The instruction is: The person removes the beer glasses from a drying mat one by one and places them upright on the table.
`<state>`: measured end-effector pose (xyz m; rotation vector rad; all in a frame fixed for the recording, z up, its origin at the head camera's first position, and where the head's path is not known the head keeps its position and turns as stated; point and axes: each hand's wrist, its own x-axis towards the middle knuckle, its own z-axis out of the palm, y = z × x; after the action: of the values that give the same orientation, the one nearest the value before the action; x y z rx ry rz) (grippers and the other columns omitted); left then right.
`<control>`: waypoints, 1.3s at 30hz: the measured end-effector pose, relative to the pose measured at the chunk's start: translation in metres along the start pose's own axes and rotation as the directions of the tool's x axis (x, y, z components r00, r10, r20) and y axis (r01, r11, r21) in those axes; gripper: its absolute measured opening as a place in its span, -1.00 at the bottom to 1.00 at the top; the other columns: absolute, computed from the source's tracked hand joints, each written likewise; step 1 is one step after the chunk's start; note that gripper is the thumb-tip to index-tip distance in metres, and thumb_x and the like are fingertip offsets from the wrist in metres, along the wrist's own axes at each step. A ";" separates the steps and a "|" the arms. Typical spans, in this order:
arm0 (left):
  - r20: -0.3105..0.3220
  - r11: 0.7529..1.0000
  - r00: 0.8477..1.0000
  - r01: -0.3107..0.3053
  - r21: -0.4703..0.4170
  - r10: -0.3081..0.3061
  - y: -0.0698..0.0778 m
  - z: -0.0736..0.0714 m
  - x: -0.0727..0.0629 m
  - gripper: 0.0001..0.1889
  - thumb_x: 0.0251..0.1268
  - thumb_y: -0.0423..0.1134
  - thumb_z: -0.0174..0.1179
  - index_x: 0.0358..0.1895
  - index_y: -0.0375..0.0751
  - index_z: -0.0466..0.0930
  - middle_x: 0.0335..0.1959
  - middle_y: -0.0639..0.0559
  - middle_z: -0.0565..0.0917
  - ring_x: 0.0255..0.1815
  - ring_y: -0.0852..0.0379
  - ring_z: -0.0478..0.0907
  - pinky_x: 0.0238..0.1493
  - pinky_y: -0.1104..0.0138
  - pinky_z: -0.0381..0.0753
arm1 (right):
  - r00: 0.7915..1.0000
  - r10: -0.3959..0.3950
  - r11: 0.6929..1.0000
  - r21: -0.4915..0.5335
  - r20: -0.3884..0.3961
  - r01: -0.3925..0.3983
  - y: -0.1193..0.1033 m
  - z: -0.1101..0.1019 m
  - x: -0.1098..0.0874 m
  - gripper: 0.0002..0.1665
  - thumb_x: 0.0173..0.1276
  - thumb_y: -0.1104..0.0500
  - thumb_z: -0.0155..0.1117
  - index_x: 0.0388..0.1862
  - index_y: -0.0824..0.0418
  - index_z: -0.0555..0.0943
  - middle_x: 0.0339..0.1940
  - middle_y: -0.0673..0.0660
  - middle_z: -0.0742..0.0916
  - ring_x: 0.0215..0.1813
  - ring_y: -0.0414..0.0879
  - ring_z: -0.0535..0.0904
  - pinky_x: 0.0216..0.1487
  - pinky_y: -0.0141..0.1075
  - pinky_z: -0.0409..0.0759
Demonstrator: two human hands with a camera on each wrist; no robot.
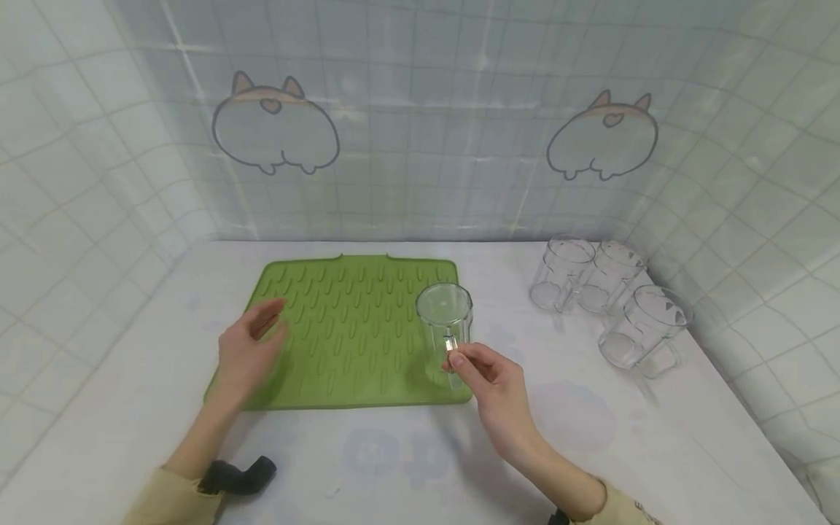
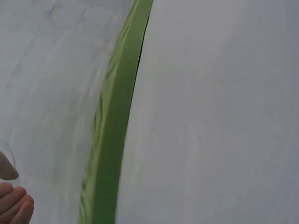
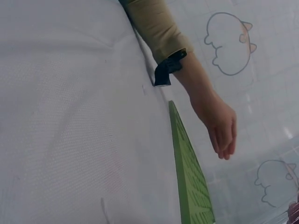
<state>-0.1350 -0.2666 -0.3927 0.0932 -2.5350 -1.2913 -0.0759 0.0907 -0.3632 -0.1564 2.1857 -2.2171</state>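
A clear glass mug is upright over the right part of a green ridged mat. My right hand pinches the mug's handle between thumb and fingers. Whether the mug's base touches the mat cannot be told. At the mat's left side hovers my left hand, its fingers loosely bent with nothing in them. The right wrist view shows this left hand from the side, raised above the mat. Only some fingertips enter the left wrist view.
On the table's right side stand several more clear mugs: one at the back, another beside it, and a third nearer. A tiled backdrop closes off the back and both sides.
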 end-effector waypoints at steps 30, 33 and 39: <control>0.360 0.972 0.917 -0.101 -0.213 0.174 0.110 0.050 -0.042 -0.37 0.16 -0.08 0.46 0.32 -0.07 0.50 0.26 0.00 0.61 0.27 0.00 0.58 0.28 0.22 0.62 | 0.887 -0.459 0.858 -0.236 0.046 0.456 0.011 0.002 -0.005 -0.78 0.34 0.43 0.28 -0.18 0.14 0.70 -0.26 0.04 0.75 -0.15 -0.19 0.62 -0.02 -0.38 0.66; 0.363 0.962 0.909 -0.118 -0.246 0.204 0.111 0.052 -0.044 -0.36 0.14 -0.10 0.48 0.31 -0.07 0.50 0.25 -0.01 0.62 0.24 -0.02 0.59 0.27 0.19 0.63 | 0.829 -0.555 0.793 -0.258 0.070 0.552 0.014 0.004 -0.006 -0.75 0.32 0.46 0.28 -0.17 0.16 0.71 -0.26 0.06 0.75 -0.15 -0.16 0.63 -0.03 -0.41 0.66; 0.378 0.948 0.900 -0.100 -0.303 0.216 0.109 0.058 -0.048 -0.28 0.09 -0.11 0.51 0.35 -0.09 0.44 0.24 -0.02 0.60 0.24 -0.04 0.58 0.30 0.10 0.61 | 0.727 -0.674 0.670 -0.305 0.135 0.677 0.020 0.008 -0.004 -0.73 0.26 0.47 0.32 -0.17 0.17 0.70 -0.33 0.02 0.71 -0.22 -0.14 0.59 -0.15 -0.40 0.65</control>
<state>-0.0976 -0.1475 -0.3490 -0.4855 -2.5770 -1.7298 -0.0727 0.0831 -0.3833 -1.1775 2.8107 -2.0273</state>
